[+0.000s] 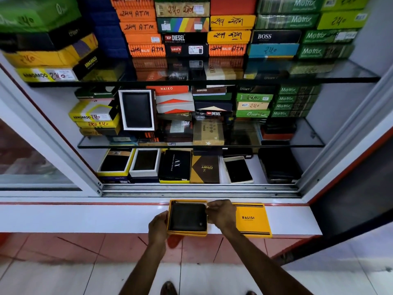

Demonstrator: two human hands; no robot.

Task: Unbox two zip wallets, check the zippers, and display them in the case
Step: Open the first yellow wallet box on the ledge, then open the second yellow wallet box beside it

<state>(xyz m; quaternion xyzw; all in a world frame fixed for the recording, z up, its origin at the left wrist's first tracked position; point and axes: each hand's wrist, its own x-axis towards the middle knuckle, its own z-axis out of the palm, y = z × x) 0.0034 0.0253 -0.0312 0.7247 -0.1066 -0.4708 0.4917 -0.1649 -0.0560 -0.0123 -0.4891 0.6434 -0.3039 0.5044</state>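
A dark zip wallet (pixel 188 217) lies inside an open yellow box (pixel 187 232) on the white ledge in front of the display case. My left hand (pixel 158 227) grips the box's left side. My right hand (pixel 221 213) pinches at the wallet's upper right corner, fingers closed there; whether they hold the zipper pull is hidden. The yellow BALISI lid (pixel 253 220) lies flat on the ledge just right of the box, partly under my right wrist.
The white ledge (pixel 85 218) runs below the case's sliding track (pixel 200 189). The bottom shelf holds open boxes with dark wallets (pixel 145 163), an AX box (pixel 175 165) and a white-boxed wallet (pixel 238 169). Glass shelves above carry stacked wallet boxes. Sliding glass door at left (pixel 32 158).
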